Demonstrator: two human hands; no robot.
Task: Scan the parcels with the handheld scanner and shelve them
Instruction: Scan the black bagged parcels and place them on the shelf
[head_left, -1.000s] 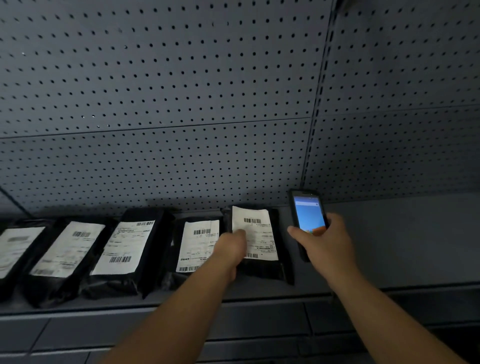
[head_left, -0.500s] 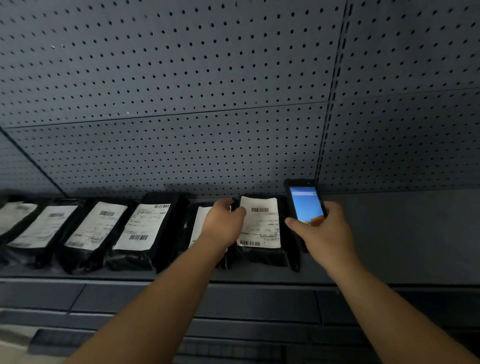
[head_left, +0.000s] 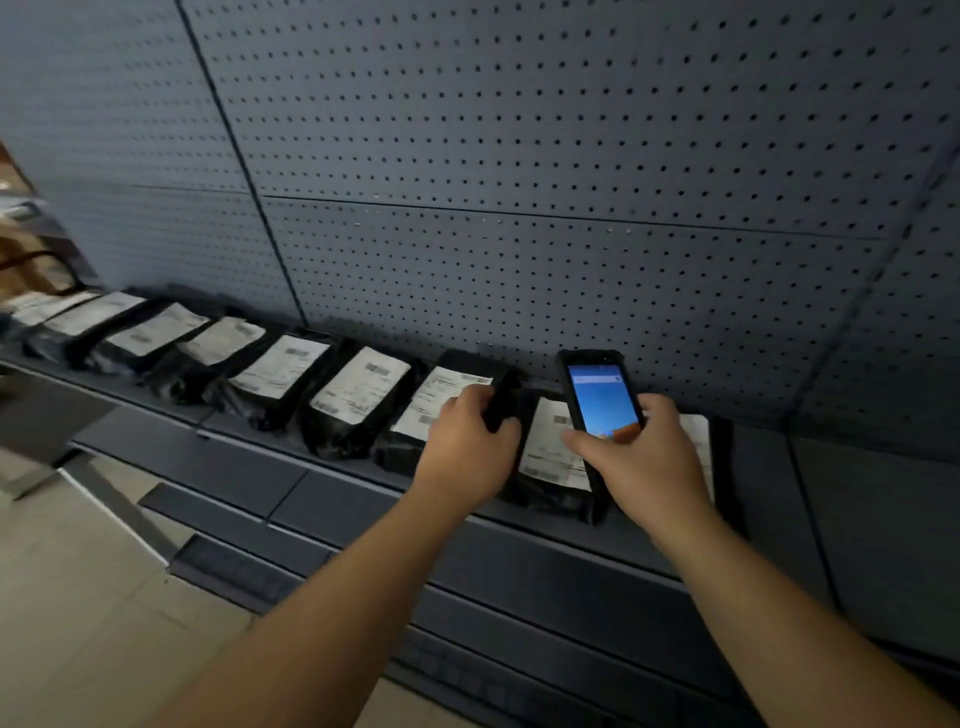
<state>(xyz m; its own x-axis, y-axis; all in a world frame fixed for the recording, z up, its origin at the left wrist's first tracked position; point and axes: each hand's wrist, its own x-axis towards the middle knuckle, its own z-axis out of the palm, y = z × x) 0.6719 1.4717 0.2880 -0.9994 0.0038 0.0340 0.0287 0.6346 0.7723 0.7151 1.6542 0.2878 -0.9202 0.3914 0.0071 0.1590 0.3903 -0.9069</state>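
Step in hand: shelving. The left hand (head_left: 470, 447) grips the edge of a black parcel (head_left: 441, 402) in the shelf (head_left: 343, 480) row. The right hand (head_left: 649, 457) holds the scanner (head_left: 597, 400) just right of it. Next: release and fetch another parcel.

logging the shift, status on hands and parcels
Left hand grips a parcel edge on the shelf. Right hand holds the scanner, screen lit. Nothing in the way.

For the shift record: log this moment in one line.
left hand grips black plastic parcel | right hand holds black handheld scanner | shelf
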